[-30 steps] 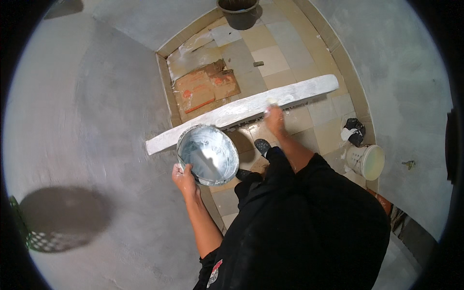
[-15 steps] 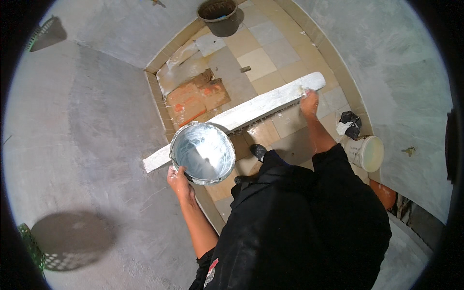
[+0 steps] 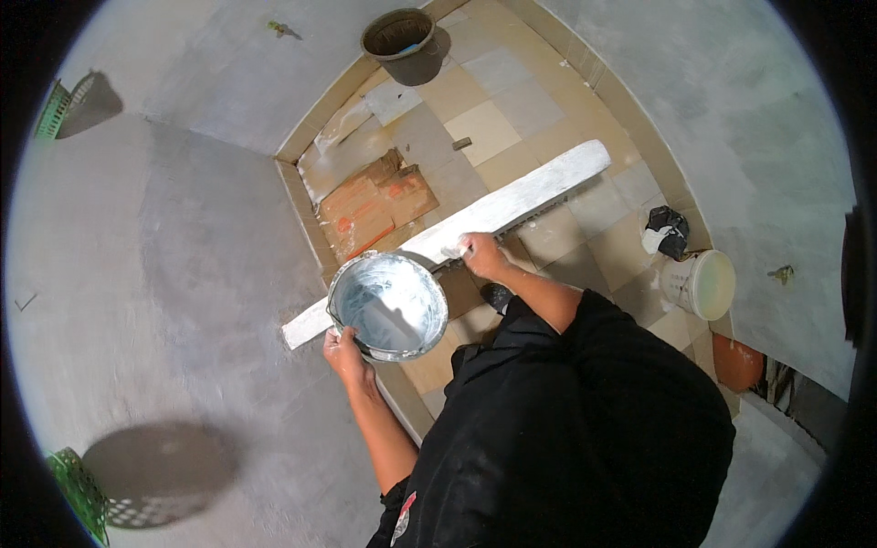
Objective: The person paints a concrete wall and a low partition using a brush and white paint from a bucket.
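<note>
My left hand (image 3: pixel 345 354), smeared with white, grips the near-left rim of a round bucket (image 3: pixel 388 310). Its inside is coated with white, and it looks like paint. Behind the bucket a long white plank-like ledge (image 3: pixel 512 199) runs from lower left to upper right, its middle left part hidden by the bucket. My right hand (image 3: pixel 484 258) is closed at the near edge of this ledge, just right of the bucket. A small whitish thing shows at its fingertips, too small to name.
Tiled floor lies below, with orange-stained cardboard (image 3: pixel 375 205) on it. A dark bucket (image 3: pixel 406 55) stands at the far end. To the right are a black plastic bag (image 3: pixel 671 230), a white pail (image 3: pixel 703 283) and an orange object (image 3: pixel 736 363). Green baskets (image 3: pixel 75 493) hang left.
My right hand has moved left along the ledge, from near its far right end to beside the bucket. My left hand still holds the bucket. The view has shifted slightly.
</note>
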A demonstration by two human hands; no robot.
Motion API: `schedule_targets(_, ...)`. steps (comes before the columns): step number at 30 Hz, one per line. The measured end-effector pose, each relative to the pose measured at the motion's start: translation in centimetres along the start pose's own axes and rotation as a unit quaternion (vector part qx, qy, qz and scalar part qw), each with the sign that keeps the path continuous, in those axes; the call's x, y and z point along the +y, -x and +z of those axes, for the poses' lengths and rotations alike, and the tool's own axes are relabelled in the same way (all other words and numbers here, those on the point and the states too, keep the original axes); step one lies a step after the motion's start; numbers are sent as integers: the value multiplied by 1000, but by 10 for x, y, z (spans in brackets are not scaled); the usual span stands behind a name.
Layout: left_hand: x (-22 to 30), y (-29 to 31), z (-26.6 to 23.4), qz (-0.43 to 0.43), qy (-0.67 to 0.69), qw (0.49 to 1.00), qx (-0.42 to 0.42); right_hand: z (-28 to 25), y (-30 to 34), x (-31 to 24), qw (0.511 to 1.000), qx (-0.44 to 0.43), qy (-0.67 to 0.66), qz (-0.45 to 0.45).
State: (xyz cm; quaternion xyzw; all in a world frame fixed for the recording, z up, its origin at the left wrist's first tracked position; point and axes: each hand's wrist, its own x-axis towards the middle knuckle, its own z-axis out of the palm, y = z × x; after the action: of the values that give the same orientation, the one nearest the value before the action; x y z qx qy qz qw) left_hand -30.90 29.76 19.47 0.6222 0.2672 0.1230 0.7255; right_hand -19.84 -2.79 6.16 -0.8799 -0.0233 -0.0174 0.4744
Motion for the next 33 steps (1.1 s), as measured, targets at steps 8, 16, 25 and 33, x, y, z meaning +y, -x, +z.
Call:
schedule_targets(8, -30, -15, 3, 2, 74, 995, -59, -164, -33, 166, 918, 352, 151, 99)
schedule_targets(16, 2, 8, 12, -10, 50, 998, -40, -169, -58, 139, 911, 260, 284, 147)
schedule_targets(25, 12, 12, 17, -6, -1, 1000, 23, -29, -41, -7, 998, -43, 48, 28)
schedule_targets(33, 10, 18, 22, -6, 45, 999, 27, -125, -36, 115, 964, 233, 71, 110)
